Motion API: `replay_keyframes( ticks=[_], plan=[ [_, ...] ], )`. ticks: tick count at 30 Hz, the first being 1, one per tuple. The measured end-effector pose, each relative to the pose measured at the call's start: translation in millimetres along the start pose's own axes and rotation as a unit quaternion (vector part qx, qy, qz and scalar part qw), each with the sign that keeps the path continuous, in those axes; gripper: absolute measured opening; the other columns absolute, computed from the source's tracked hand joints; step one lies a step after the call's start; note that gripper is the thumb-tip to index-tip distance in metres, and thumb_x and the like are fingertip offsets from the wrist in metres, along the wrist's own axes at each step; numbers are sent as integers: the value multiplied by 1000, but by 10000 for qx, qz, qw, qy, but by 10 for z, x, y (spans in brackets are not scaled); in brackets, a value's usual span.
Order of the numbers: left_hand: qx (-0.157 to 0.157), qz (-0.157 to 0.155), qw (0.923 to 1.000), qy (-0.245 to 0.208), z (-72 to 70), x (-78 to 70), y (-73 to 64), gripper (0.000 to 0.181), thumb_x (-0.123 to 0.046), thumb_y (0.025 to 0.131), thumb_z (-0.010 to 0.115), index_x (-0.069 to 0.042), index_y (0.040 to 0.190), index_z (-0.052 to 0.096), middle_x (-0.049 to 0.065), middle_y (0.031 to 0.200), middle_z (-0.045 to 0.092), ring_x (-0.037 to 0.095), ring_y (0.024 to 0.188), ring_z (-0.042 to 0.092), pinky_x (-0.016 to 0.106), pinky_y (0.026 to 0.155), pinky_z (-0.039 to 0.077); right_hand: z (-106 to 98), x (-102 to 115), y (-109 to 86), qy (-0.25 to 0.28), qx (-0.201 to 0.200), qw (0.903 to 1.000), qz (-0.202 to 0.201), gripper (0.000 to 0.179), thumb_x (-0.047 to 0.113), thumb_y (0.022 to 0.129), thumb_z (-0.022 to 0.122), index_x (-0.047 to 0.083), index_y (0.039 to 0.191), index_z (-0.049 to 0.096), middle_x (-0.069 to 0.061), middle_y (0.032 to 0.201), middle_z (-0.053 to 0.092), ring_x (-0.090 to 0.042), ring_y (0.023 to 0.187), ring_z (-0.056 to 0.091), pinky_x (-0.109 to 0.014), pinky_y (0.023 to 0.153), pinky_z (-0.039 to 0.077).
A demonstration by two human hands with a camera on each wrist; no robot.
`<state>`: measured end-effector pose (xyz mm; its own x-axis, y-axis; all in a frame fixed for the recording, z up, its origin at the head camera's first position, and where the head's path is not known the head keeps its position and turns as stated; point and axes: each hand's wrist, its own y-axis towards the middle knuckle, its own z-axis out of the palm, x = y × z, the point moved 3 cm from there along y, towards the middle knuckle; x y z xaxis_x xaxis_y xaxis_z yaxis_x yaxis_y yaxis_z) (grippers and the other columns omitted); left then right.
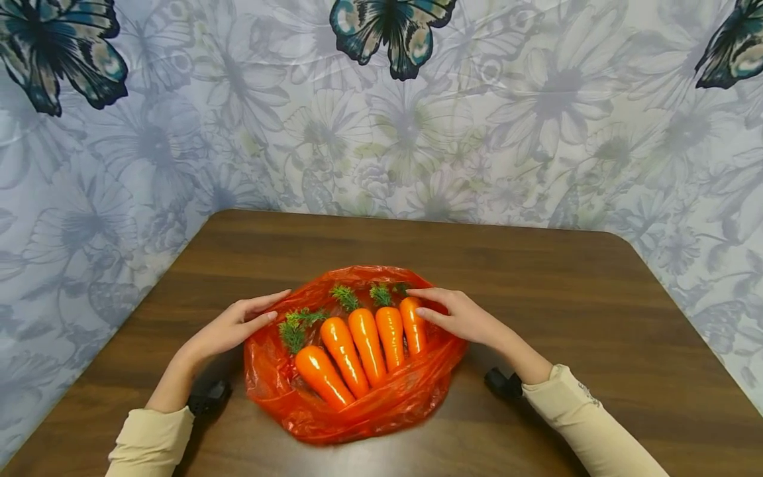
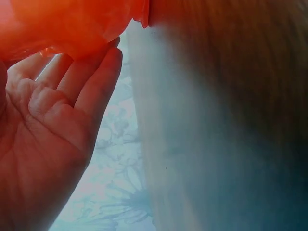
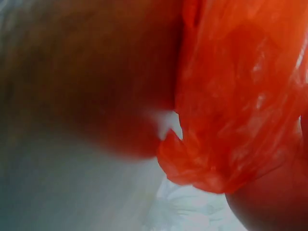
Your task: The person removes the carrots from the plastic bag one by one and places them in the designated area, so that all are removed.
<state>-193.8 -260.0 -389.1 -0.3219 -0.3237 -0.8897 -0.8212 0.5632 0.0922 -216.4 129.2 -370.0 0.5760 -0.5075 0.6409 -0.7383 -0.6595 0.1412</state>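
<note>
A red plastic bag (image 1: 310, 422) lies wide open on the table, its mouth facing up. Several shiny orange carrots (image 1: 365, 344) lie fanned out inside, their green tops (image 1: 346, 297) toward the far side. At the bag's left rim is the left hand (image 1: 235, 324), its fingers extended along the outside. In the left wrist view, the nearly straight fingers (image 2: 89, 79) touch the red plastic. Over the right rim reaches the right hand (image 1: 456, 315), fingers extended, with its fingertips at the rightmost carrot (image 1: 412, 326). In the right wrist view, red plastic (image 3: 231, 106) hides most of that hand.
The bag stands on a brown wooden table (image 1: 524, 291) with rounded far corners. Behind it hangs a floral cloth (image 1: 417, 146) with butterfly figures (image 1: 393, 33). Dark wrist devices (image 1: 208, 397) sit below both wrists, near the cream sleeves (image 1: 590, 417).
</note>
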Motion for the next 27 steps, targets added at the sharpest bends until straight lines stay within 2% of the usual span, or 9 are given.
replay_keyframes(
  ticks=[7,14,20,23,27],
  plan=[
    [113,56,9994,-329,14,18,49,45,-2,98,45,3,142,36,28,133,44,24,98,62,37,74,54,56,-69,8,-183,79,9998,13,51,32,92,60,9,137,50,-9,135,49,-29,124,43,-47,100,36],
    [56,-202,9979,-620,-18,35,-34,43,-4,100,43,8,140,35,33,123,50,29,81,66,42,65,55,145,-57,82,-273,165,9994,139,56,29,90,64,8,139,47,-12,135,48,-29,121,46,-45,99,38],
    [-50,-300,9961,-824,-31,39,-112,41,-4,100,40,9,139,35,23,118,58,35,72,66,46,60,54,210,-72,151,-82,281,9994,198,57,33,90,64,12,140,47,-10,133,51,-24,111,53,-41,94,42],
    [55,-247,9957,-890,4,43,-71,41,-4,101,40,9,139,34,18,119,59,36,76,66,47,62,54,205,-110,116,72,203,9994,261,55,32,89,65,11,137,49,-10,132,51,-25,113,52,-42,94,43],
    [139,-212,9961,-846,56,48,54,41,-4,100,40,8,139,36,21,117,59,35,77,66,46,63,54,150,-170,25,288,17,9988,392,54,33,87,67,10,134,53,-9,131,53,-26,114,51,-42,93,43]
  ],
)
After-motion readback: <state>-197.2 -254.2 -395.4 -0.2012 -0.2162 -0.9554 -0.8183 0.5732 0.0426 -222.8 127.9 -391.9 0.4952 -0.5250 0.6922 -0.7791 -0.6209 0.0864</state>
